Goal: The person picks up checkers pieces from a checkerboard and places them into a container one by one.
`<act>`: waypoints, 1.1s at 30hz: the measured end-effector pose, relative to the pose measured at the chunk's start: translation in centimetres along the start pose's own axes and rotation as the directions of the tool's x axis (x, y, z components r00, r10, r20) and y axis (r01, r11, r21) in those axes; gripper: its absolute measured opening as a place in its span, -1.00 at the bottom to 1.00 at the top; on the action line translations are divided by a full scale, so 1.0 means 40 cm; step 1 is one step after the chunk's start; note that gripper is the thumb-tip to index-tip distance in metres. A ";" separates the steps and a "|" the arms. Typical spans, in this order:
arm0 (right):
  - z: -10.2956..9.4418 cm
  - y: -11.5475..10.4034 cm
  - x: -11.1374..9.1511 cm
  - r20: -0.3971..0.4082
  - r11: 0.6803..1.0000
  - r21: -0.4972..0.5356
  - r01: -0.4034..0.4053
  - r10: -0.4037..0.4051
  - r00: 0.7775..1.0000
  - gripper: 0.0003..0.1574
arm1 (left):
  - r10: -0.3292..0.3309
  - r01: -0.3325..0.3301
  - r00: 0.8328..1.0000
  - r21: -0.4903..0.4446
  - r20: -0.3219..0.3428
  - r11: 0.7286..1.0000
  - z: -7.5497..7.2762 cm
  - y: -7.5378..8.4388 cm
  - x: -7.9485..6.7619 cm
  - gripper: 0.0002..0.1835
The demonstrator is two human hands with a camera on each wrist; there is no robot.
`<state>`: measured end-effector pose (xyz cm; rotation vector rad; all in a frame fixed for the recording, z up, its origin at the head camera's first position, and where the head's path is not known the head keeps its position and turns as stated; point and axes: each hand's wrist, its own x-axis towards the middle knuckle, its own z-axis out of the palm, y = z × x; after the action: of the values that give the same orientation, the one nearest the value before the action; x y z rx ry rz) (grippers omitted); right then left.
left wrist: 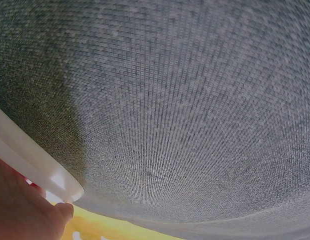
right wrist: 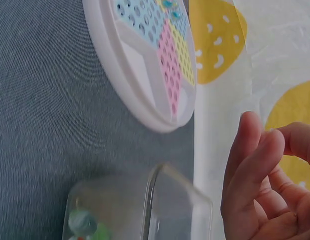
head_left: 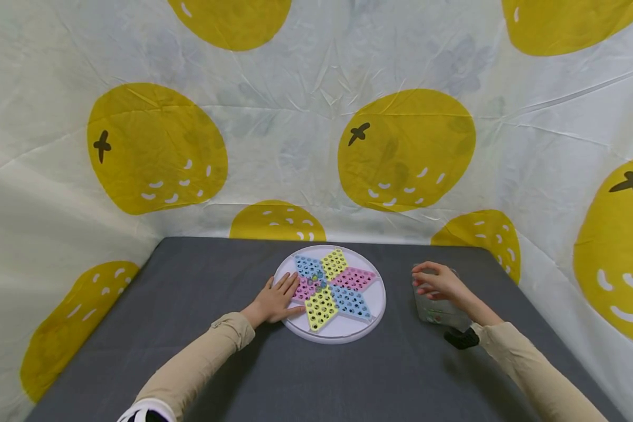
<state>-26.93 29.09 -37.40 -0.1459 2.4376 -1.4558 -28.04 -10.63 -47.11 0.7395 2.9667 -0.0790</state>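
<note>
Likely loading marbles (right wrist: 82, 221): left hand (head_left: 276, 300) straight-fingered on board (head_left: 358, 261); right hand (head_left: 443, 284) loosely bent over box (head_left: 427, 308), no visible grip. Next needs pinch.

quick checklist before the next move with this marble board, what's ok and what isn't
1. White board flat on the table: ok.
2. Left hand resting on the board's left edge: ok, fingers spread.
3. Right hand free: looks ok, no marble shows at its fingertips.
4. Clear box close to the right hand: ok, the hand hovers over it in the head view.
5. Marbles left in the box: ok, at least one shows; full count cannot tell.
6. Marbles near the star's centre seated in holes: cannot tell, too small.
</note>
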 end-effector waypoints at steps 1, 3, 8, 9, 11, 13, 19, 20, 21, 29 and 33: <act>0.005 -0.003 0.002 0.006 1.000 -0.001 0.005 -0.005 1.000 -0.49 | 0.000 0.000 1.000 0.002 0.000 1.000 0.001 -0.001 0.000 -0.12; 0.016 -0.009 0.006 0.013 1.000 0.004 0.006 -0.006 1.000 -0.51 | 0.000 0.000 1.000 0.001 0.000 1.000 0.001 -0.001 0.001 -0.12; 0.042 -0.022 0.016 0.029 1.000 0.001 0.016 -0.016 0.999 -0.53 | 0.001 -0.001 1.000 0.014 -0.006 1.000 0.002 -0.003 0.002 -0.12; 0.046 -0.024 0.018 0.033 1.000 -0.003 0.022 -0.021 0.999 -0.53 | 0.001 0.000 1.000 0.013 -0.005 1.000 0.001 -0.003 0.002 -0.12; 0.056 -0.028 0.023 0.038 1.000 -0.005 0.025 -0.025 0.999 -0.51 | 0.000 0.000 1.000 0.024 0.002 1.000 0.000 -0.002 0.001 -0.12; 0.065 -0.032 0.028 0.040 1.000 -0.008 0.025 -0.024 0.999 -0.50 | 0.006 -0.006 1.000 0.005 -0.002 1.000 -0.003 -0.001 0.000 -0.13; 0.097 -0.048 0.043 0.040 1.000 -0.003 0.006 -0.006 0.999 -0.53 | 0.007 -0.008 1.000 -0.014 -0.001 1.000 -0.006 0.000 -0.001 -0.14; 0.103 -0.051 0.046 0.039 1.000 -0.003 0.002 -0.001 0.999 -0.53 | 0.003 -0.003 1.000 -0.003 0.005 1.000 -0.005 -0.001 0.000 -0.13; 0.109 -0.054 0.048 0.040 1.000 -0.005 -0.003 0.003 0.999 -0.53 | 0.000 0.000 1.000 0.007 0.010 1.000 -0.003 -0.001 0.000 -0.13; 0.152 -0.078 0.068 0.028 0.999 -0.038 -0.021 0.022 0.999 -0.56 | 0.011 -0.011 1.000 -0.011 -0.003 1.000 -0.006 0.001 -0.002 -0.14; 0.173 -0.085 0.079 0.029 0.999 -0.036 -0.029 0.030 0.999 -0.58 | 0.012 -0.012 1.000 -0.007 0.001 1.000 -0.012 0.003 -0.006 -0.14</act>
<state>-28.05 20.87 -38.13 -0.1369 2.4331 -1.3883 -27.79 -10.60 -46.63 0.7554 2.9596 -0.0686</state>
